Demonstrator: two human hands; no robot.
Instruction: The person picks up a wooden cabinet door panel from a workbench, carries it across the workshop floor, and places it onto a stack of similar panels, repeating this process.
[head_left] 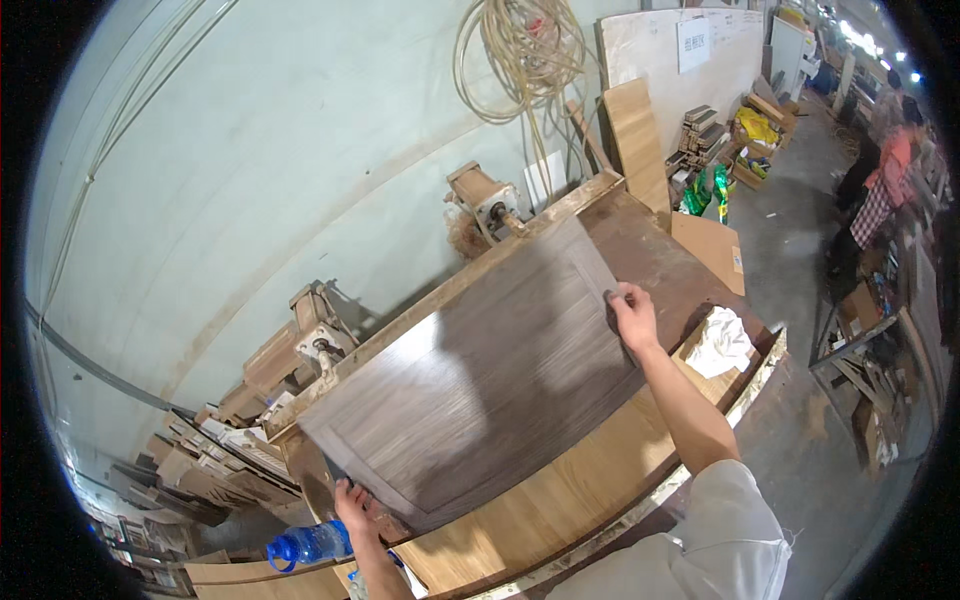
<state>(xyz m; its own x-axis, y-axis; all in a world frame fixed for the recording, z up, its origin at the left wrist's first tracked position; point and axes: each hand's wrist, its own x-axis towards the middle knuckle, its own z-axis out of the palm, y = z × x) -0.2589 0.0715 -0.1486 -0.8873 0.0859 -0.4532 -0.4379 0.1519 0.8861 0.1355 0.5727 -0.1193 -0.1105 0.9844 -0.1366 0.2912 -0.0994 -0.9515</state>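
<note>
A large dark-stained wooden door panel [480, 380] with a raised frame is tilted up off the workbench [580, 490]. My left hand [352, 503] grips its lower left corner. My right hand [632, 312] holds its right edge near the top. The panel leans toward the pale wall, its face turned to me.
A white rag [722, 342] lies on the bench to the right. A blue plastic bottle [308, 545] rests at the lower left. Wooden offcuts [215, 455] pile up at the left. Coiled hose [520, 55] hangs on the wall. A person [885, 185] stands at the far right.
</note>
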